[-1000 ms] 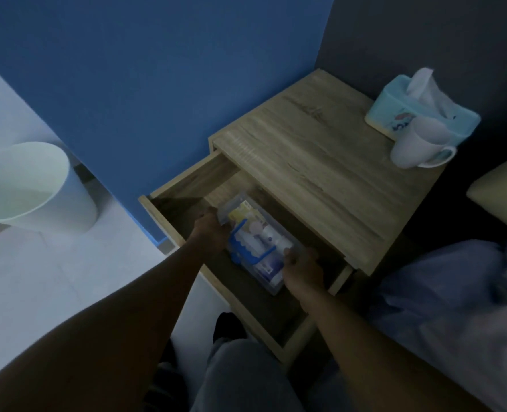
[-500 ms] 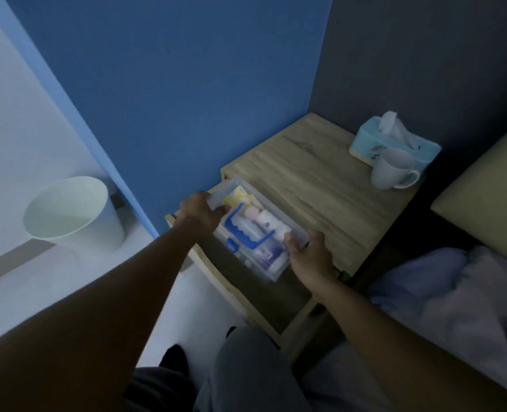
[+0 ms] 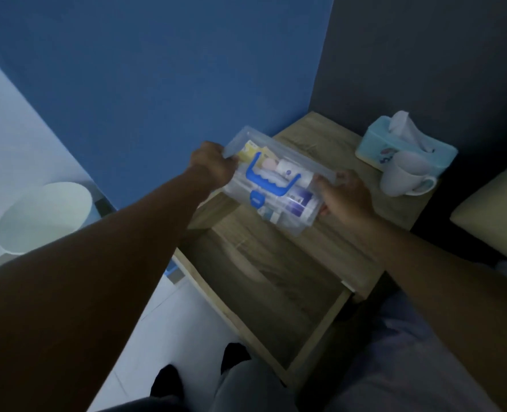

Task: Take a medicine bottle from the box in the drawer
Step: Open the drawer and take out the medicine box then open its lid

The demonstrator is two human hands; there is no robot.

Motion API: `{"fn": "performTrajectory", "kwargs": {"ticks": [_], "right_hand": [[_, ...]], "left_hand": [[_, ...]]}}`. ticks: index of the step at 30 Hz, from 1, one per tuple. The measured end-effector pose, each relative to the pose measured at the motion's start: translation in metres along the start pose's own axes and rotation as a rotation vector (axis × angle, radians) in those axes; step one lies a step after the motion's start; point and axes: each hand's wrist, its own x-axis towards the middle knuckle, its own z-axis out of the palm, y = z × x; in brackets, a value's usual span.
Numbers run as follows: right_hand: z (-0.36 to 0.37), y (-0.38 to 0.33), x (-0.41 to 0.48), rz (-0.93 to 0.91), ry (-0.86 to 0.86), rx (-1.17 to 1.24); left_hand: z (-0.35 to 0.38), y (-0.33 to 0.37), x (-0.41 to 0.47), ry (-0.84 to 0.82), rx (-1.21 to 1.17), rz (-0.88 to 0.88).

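Clear plastic box (image 3: 279,185) with blue handle (image 3: 271,181) was held in air over nightstand top (image 3: 332,233), above open drawer (image 3: 264,295). Left hand (image 3: 213,165) gripped box's left end; right hand (image 3: 346,196) gripped right end. Medicine bottles (image 3: 294,171) lay inside under closed lid. White mug (image 3: 405,181) and tissue box (image 3: 407,144) stood at nightstand's back right.

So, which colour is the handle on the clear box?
Blue: the handle on the clear box, seen best in the head view.
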Motion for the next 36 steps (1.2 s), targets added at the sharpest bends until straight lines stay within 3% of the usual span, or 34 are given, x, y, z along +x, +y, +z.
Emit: {"fn": "performTrajectory", "kwargs": {"ticks": [15, 19, 22, 25, 28, 36], "right_hand": [[0.02, 0.018, 0.077, -0.014, 0.01, -0.032], [0.015, 0.017, 0.073, -0.085, -0.042, -0.273], [0.016, 0.011, 0.067, -0.293, 0.01, -0.454], [0.019, 0.009, 0.057, -0.367, -0.192, -0.632], [0.021, 0.014, 0.053, -0.362, -0.26, -0.749], [0.017, 0.004, 0.061, -0.404, -0.229, -0.806]], "left_hand": [[0.049, -0.027, 0.078, 0.019, -0.235, -0.022], [0.061, -0.041, 0.061, 0.051, -0.368, -0.055], [0.076, -0.053, 0.036, 0.055, -0.498, -0.205], [0.09, -0.054, 0.018, -0.111, -0.71, -0.361], [0.098, -0.044, 0.014, -0.217, -0.89, -0.357], [0.111, -0.043, 0.007, -0.036, -0.85, -0.283]]}}
